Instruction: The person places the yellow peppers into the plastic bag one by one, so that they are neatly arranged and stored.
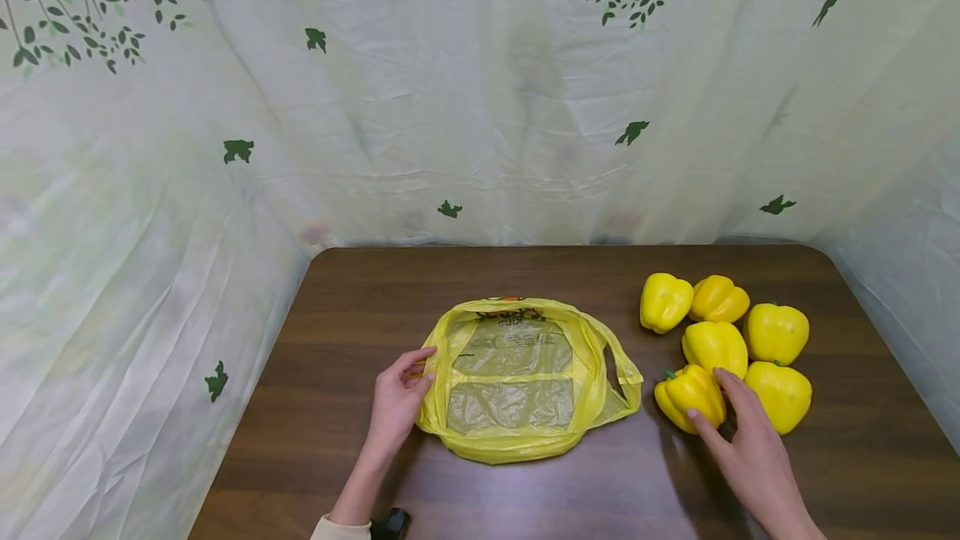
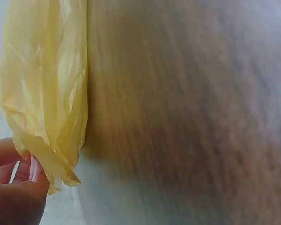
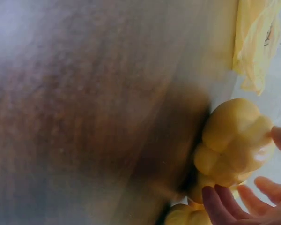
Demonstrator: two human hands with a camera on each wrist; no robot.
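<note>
Near right, a right hand (image 1: pixel 753 444), fingers loosely spread, touches a yellow bell pepper (image 1: pixel 684 397); the left hand (image 1: pixel 399 398) pinches the yellow plastic bag (image 1: pixel 510 446), centre. Apparently picking up; next calls for gripping firmly.

The left hand (image 1: pixel 399 402) pinches with curled fingers; the right hand (image 1: pixel 752 448) is spread.

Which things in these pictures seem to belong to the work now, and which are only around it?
Seemingly part of the work:
yellow bag, its edge held by the left hand
six yellow peppers, the front-left one touched by the right hand

Only around it:
brown table
leaf-patterned cloth
small dark object near the left wrist, unclear what
</note>
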